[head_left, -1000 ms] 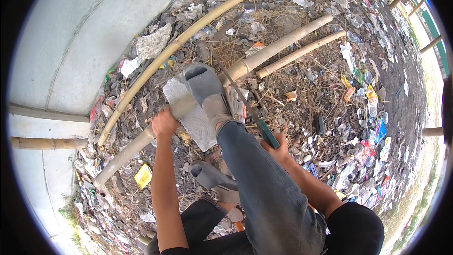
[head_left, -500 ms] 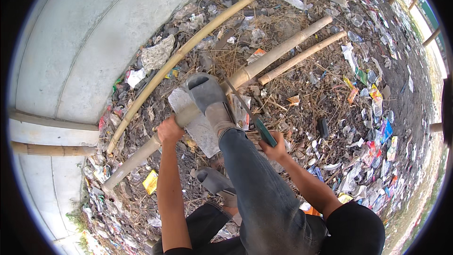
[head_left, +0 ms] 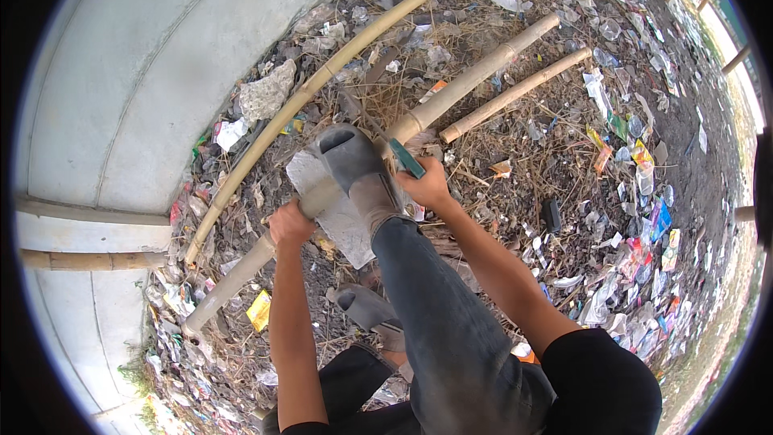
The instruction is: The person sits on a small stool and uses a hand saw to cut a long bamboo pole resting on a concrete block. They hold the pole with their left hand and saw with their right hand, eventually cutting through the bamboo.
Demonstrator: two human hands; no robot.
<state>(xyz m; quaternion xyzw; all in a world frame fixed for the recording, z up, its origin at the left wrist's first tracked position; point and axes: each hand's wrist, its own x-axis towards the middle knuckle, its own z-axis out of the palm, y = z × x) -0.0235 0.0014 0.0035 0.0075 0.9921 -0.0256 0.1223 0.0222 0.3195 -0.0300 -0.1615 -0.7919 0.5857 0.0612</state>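
Note:
A thick bamboo pole (head_left: 447, 98) lies slantwise across a pale stone block (head_left: 346, 229), with my grey-shod foot (head_left: 350, 157) pressing on it. To the left of the foot, my left hand (head_left: 291, 223) is closed around the pole. My right hand (head_left: 427, 183) grips the green handle of a handsaw (head_left: 407, 159) just right of the foot. Its thin blade reaches across the pole beside the shoe; most of it is hidden by the pole and handle. My other foot (head_left: 362, 306) rests on the ground nearer me.
A long, curved bamboo pole (head_left: 302, 97) runs along the grey concrete wall (head_left: 145, 72) at left. A shorter bamboo stick (head_left: 515, 95) lies right of the held pole. A rock (head_left: 267, 90) sits near the wall. Plastic litter (head_left: 636, 250) and dry straw cover the ground.
My right hand has pushed the saw forward and up-left, so its handle is now close to the pole. The pole's far end has shifted slightly; my left hand and foot stay in place.

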